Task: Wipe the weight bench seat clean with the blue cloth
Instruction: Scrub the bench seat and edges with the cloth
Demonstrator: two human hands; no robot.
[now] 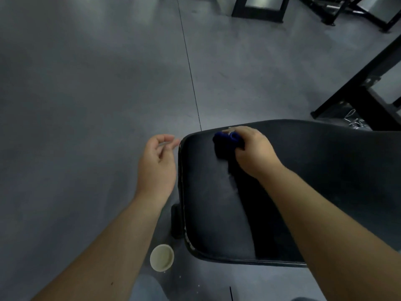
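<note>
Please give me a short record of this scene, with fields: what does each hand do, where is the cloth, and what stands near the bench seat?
right hand: grips the cloth, pressing it on the seat
left hand: open, holds nothing, over the floor beside the seat's left edge
cloth: blue, bunched, near the seat's far left corner
seat: black, padded
cup: pale, on the floor by the seat's near left corner
frames: black, far right

1. Crumpled blue cloth (223,144) lies on black padded weight bench seat (208,209), nr its far-left corner; R hand (253,148) on top, gripping it.
2. L hand (158,164) off the seat, just left of that corner, over grey smooth floor (86,105).
3. Round pale paper cup (162,257) on floor, left of seat's near corner.
4. Black metal frame (368,101) behind seat, to the right.
</note>
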